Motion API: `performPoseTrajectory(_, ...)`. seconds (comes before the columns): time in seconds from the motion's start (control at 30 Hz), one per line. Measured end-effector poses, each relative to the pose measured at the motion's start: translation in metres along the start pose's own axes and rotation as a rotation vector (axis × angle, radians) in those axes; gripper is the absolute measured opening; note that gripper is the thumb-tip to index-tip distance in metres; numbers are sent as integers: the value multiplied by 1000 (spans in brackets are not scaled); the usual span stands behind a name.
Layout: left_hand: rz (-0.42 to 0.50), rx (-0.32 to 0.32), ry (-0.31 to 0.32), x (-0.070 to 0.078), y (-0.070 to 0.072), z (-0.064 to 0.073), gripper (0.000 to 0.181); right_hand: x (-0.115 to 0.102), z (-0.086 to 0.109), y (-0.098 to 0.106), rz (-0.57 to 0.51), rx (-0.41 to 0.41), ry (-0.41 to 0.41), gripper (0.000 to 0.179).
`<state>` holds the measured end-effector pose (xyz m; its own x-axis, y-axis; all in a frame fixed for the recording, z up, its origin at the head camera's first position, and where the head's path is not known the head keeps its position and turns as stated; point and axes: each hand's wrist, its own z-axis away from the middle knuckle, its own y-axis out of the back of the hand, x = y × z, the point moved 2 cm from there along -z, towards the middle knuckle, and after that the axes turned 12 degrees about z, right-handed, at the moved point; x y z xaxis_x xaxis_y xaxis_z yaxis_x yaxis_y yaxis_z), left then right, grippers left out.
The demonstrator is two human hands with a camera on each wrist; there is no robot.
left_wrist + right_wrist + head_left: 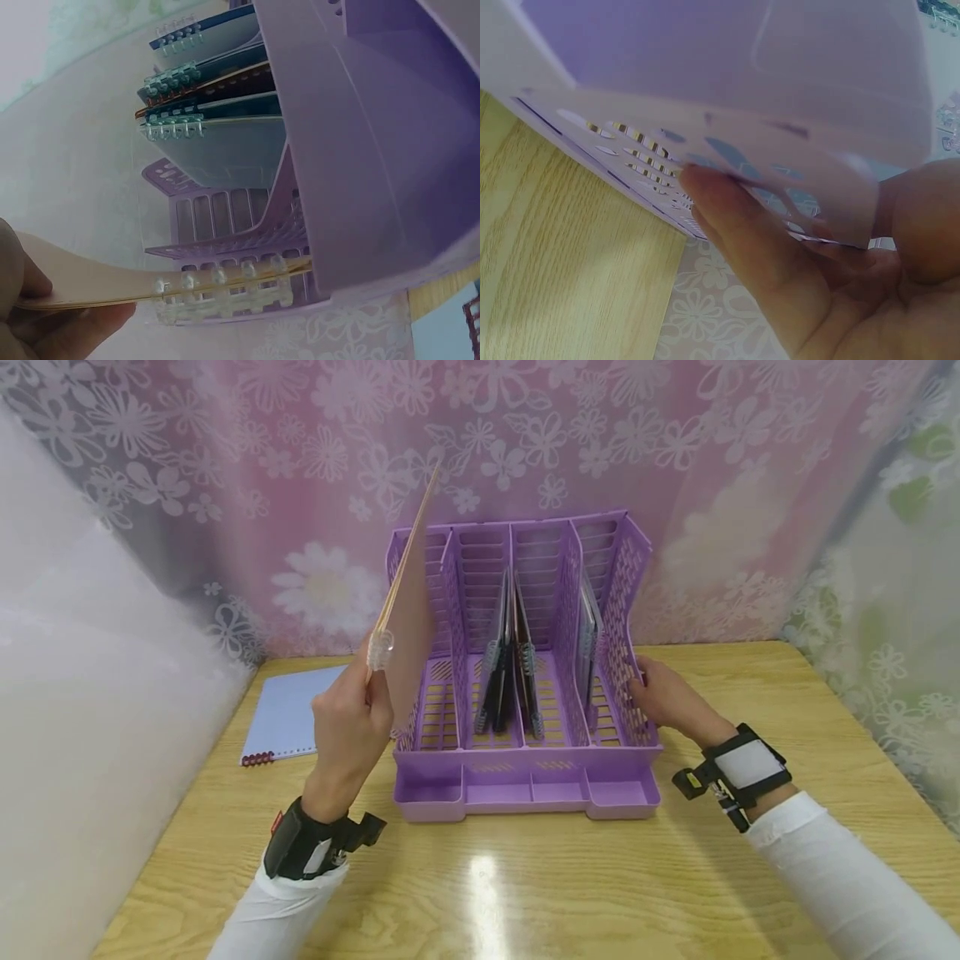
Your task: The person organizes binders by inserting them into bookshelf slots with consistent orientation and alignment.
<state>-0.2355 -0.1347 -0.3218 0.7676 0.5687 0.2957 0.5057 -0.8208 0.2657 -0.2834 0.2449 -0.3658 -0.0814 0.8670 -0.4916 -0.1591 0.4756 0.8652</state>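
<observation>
My left hand (347,727) pinches a ring-bound notebook (412,635) with a pinkish-beige cover, thumb on one face and fingers on the other. It stands upright and slightly tilted at the leftmost compartment of a purple desk file rack (525,760). In the left wrist view, clear plastic rings (225,289) run along the notebook's edge, by the rack's compartment wall. My right hand (671,700) grips the rack's right side wall (840,202), fingers on its slotted outer face; the thumb is around the edge. Several dark-covered ring-bound notebooks (491,681) lean in the two middle compartments.
A thin bluish-grey notebook (588,643) stands in the rightmost compartment. Left of the rack, a light blue notebook (288,710) with dark red rings lies flat on the wooden table (360,893). Behind the rack hangs a pink flowered curtain (315,477).
</observation>
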Motion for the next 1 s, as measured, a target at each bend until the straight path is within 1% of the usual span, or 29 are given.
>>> performPoseTrajectory(0.07,10,-4,17,-1,-4,-3,17,0,0,1,5,4,0,44)
performPoseTrajectory(0.1,15,-5,29,-2,-7,-5,12,0,0,1,7,5,-1,44)
performPoseTrajectory(0.13,19,-5,38,-2,-9,-6,15,1,0,1,7,6,-2,44)
performPoseTrajectory(0.2,19,-14,65,-5,-14,-8,29,1,-1,0,4,5,-7,45)
performPoseTrajectory(0.23,18,-15,81,-6,-17,-8,32,0,-1,0,1,5,-7,46)
performPoseTrajectory(0.43,26,-53,195,-17,-30,-7,33,0,0,0,5,10,-12,45)
performPoseTrajectory(0.5,35,-75,231,-21,-34,-6,33,0,0,1,9,13,-11,44)
performPoseTrajectory(0.57,37,-110,278,-25,-38,-6,29,0,0,0,9,16,-4,43)
performPoseTrajectory(0.6,48,-146,310,-27,-40,-5,28,-1,0,0,12,20,1,43)
performPoseTrajectory(0.63,67,-201,349,-29,-42,-6,29,-1,0,-1,13,23,4,43)
performPoseTrajectory(0.67,78,-265,403,-30,-44,-6,25,-1,0,-1,17,28,8,43)
performPoseTrajectory(0.7,87,-339,458,-32,-46,-6,28,-1,-1,-1,20,32,13,43)
performPoseTrajectory(0.77,89,-486,547,-33,-48,-5,59,-1,-1,-1,24,37,20,43)
performPoseTrajectory(0.8,91,-558,588,-33,-47,-3,65,-1,-1,-2,23,38,24,43)
performPoseTrajectory(0.83,87,-607,613,-33,-46,-2,69,-1,-1,-2,25,37,26,43)
performPoseTrajectory(0.87,76,-637,635,-32,-45,0,69,-1,-1,-1,32,39,30,42)
performPoseTrajectory(0.9,69,-652,636,-32,-44,1,57,-1,-2,-1,40,43,36,41)
performPoseTrajectory(0.97,44,-652,602,-31,-42,3,32,-1,-2,-1,65,57,49,40)
performPoseTrajectory(1.0,34,-641,584,-31,-42,4,25,0,-3,-1,75,63,56,39)
